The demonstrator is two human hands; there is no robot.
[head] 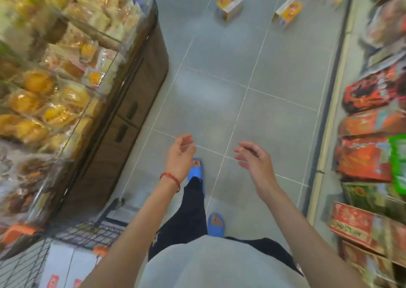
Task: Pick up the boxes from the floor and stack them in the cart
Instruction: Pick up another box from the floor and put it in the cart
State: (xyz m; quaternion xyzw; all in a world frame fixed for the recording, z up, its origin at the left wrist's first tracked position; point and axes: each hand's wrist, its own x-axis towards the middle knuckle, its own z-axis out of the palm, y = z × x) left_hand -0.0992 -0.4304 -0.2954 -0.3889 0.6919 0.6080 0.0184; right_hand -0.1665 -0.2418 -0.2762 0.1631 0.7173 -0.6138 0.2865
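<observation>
Both hands, left (181, 153) and right (254, 160), hang empty with loose fingers; boxes (230, 4) lie ahead on the floor, well apart from the cart (72, 235), probably light, stiff cardboard, best gripped by the sides

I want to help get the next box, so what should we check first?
1. Left hand free: ok, it holds nothing.
2. Right hand free: ok, it holds nothing.
3. Orange-and-white cardboard boxes left to fetch: ok, several lie ahead.
4. Boxes within reach: not ok, they lie far up the aisle.
5. Grey tiled floor clear on the way: ok, nothing lies between.
6. Room in the black wire cart: cannot tell, white boxes inside, mostly out of view.
</observation>
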